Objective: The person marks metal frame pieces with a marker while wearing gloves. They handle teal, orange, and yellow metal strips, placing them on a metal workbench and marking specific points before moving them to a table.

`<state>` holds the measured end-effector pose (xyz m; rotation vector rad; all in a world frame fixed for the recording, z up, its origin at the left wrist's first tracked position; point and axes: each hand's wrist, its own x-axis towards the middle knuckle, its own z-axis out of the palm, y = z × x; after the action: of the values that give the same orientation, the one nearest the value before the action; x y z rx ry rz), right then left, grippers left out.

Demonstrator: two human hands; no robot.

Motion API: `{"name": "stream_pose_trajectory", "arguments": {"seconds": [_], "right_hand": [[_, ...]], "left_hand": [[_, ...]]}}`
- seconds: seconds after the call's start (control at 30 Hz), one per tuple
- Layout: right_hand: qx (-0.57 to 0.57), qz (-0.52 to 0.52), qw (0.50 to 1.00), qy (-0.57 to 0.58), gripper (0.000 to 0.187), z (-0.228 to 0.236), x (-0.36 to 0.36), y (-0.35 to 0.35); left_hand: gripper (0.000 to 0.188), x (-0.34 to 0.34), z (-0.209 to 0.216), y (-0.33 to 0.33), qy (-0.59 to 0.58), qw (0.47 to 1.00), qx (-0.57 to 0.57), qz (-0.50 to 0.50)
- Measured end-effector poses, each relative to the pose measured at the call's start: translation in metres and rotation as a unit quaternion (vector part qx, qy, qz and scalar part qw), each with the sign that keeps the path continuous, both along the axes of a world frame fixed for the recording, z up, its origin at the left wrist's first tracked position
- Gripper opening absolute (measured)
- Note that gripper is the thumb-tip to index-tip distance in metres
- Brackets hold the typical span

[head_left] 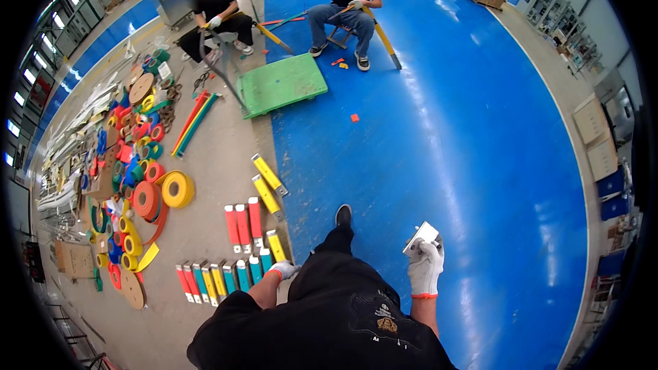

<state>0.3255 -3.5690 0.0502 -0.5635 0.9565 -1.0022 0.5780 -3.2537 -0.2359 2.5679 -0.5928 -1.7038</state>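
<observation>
My right hand (426,270), in a white glove with an orange cuff, is closed around a small silver-white rectangular piece (423,233), held up over the blue floor. What kind of piece it is, I cannot make out. Low by my left side is my left hand (285,270), also gloved. It is beside the lower end of a yellow-sleeved bar (276,246) and a teal-sleeved bar (266,259); its fingers are too small and partly hidden to read. Red-sleeved bars (243,228) lie in a short row beyond, and a mixed row of coloured bars (218,279) lies to the left.
A green platform cart (284,85) stands ahead. Tape-like rolls, including a yellow roll (177,190), crowd the grey floor at left. Two seated people, one on the left (218,10) and one on the right (346,10), handle long yellow strips. A red scrap (354,118) lies on the blue floor.
</observation>
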Motion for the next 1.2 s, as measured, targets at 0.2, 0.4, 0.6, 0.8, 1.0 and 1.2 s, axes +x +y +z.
{"name": "stream_pose_trajectory", "arguments": {"seconds": [0.2,0.4,0.6,0.8,1.0,1.2], "right_hand": [[0.112,-0.057,0.991,-0.047,0.033,-0.033,0.009,-0.184],[0.092,-0.087,0.990,-0.060,0.029,-0.035,0.047,-0.349],[0.081,-0.043,0.995,-0.027,0.023,-0.050,0.087,-0.522],[0.040,0.061,0.995,-0.069,0.031,-0.007,0.156,-0.674],[-0.004,0.204,0.939,-0.278,0.063,-0.005,0.243,-0.791],[0.002,0.191,0.907,-0.375,0.076,-0.017,0.358,-0.864]], "left_hand": [[0.075,0.133,0.044,-0.253,-0.050,0.997,-0.061,-0.008],[0.074,0.264,0.139,-0.527,-0.172,0.954,-0.242,0.032],[0.070,0.287,0.156,-0.718,-0.198,0.923,-0.322,0.078],[0.074,0.295,0.178,-0.834,-0.230,0.915,-0.313,0.108],[0.081,0.368,0.199,-0.927,-0.359,0.878,-0.295,0.119],[0.085,0.512,0.197,-1.040,-0.499,0.791,-0.352,0.042]]}}
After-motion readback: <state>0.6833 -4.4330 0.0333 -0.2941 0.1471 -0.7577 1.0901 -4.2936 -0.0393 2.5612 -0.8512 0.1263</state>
